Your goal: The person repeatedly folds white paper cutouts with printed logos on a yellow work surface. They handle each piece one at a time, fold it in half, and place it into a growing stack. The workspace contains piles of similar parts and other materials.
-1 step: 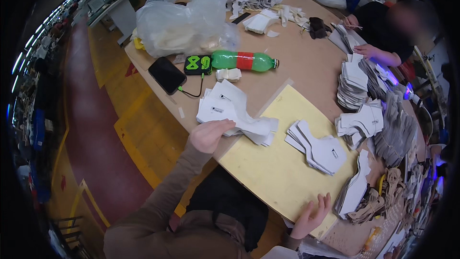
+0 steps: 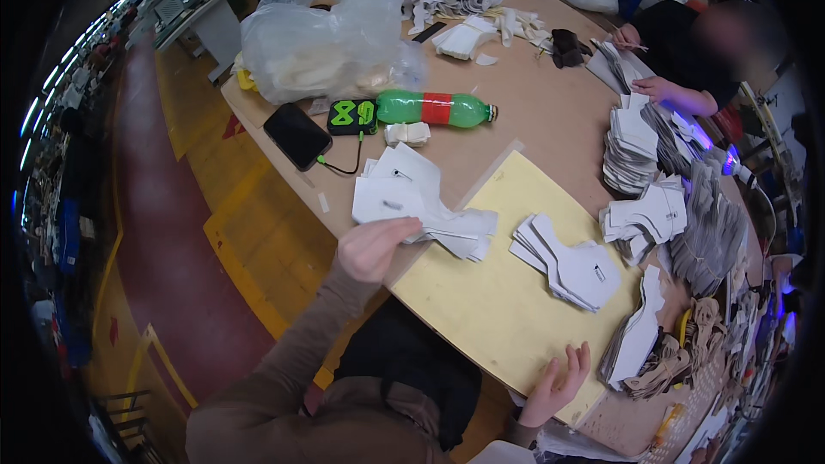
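Note:
My left hand rests at the near edge of a loose stack of white cut pieces, its fingers stretched out along the stack. The pieces are curved and flat, with small dark printed marks. Over the near right part of the yellow board, my right hand is held palm up with fingers apart and nothing in it. Between the hands, on the board, lies a second fanned stack of white pieces. Another white stack lies just beyond my right hand, by the board's right edge.
A black phone, a black-and-green device with a cable and a green bottle lie at the far left. Behind them sits a clear plastic bag. More piles line the right side, where a co-worker handles pieces.
My left hand has shifted very slightly toward me along the stack's edge. My right hand and the piles lie as before.

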Demonstrator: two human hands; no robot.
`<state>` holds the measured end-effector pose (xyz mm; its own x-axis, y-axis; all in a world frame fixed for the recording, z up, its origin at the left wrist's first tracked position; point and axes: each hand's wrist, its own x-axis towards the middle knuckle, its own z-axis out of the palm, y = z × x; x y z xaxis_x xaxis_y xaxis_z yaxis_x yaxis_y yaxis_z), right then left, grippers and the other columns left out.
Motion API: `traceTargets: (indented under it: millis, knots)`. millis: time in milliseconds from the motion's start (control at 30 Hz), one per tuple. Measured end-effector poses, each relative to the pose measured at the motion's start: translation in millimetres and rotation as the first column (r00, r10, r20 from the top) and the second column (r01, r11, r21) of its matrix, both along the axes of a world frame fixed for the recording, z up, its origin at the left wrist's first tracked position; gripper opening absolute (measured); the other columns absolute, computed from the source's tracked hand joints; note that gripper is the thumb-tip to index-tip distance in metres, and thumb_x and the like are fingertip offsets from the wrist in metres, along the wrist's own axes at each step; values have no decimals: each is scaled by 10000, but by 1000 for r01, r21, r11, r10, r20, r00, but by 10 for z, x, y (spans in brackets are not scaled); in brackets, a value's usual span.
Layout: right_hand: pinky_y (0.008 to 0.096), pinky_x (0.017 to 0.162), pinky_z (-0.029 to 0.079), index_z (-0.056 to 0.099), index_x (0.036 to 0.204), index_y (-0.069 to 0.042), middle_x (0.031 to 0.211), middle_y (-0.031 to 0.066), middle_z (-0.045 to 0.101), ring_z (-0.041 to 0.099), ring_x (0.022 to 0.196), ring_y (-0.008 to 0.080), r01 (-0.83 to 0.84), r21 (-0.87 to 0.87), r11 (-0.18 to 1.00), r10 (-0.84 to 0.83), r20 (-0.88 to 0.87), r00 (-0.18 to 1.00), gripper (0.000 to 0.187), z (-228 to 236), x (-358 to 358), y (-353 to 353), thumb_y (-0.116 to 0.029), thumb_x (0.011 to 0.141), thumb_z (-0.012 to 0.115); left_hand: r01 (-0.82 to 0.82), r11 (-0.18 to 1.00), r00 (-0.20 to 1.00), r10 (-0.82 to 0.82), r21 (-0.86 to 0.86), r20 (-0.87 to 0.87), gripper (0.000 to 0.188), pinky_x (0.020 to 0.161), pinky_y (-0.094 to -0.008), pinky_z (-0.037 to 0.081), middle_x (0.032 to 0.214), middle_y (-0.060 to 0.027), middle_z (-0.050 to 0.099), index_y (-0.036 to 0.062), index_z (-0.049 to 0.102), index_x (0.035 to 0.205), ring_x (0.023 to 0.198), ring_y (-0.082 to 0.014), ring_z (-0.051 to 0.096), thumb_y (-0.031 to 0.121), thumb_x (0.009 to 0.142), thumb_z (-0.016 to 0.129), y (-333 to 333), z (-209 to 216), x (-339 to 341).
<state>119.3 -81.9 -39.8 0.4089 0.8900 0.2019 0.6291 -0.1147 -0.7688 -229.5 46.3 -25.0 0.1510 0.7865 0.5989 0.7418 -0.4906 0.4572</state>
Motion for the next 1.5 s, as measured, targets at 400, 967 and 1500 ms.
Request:
traceTargets:
  millis: [400, 967, 1500]
  knots:
    - [415, 977, 554, 419, 1484, -13, 1351, 252, 586, 633, 1169, 275, -206, -161, 965, -63, -909, 413, 509, 212, 68, 27, -286, 1062, 500, 384, 846, 914, -404, -370, 24, 572, 1159, -521, 372, 1501, -110, 509, 119, 554, 1436, 1402, -341, 459, 283, 911, 710, -570, -206, 1171]
    - [488, 1149, 360, 639, 1245, -5, 1351, 162, 619, 550, 1292, 328, 55, 167, 984, -81, 153, 985, 325, 533, 26, -7, -5, 919, 640, 782, 248, 563, 109, -571, 819, 441, 883, -257, 553, 1084, -127, 748, 2, 572, 1371, 974, -119, 689, 13, 947, 697, -242, -3, 1345]
    - [421, 1035, 448, 737, 1004, 24, 819, 99, 701, 675, 840, 209, 64, -24, 998, -68, -234, 970, 156, 329, 78, -72, -50, 868, 752, 882, 124, 391, 345, -454, 853, 318, 887, -383, 618, 1122, -203, 711, -133, 586, 1280, 1013, -266, 726, 59, 1028, 571, -349, -190, 1478]
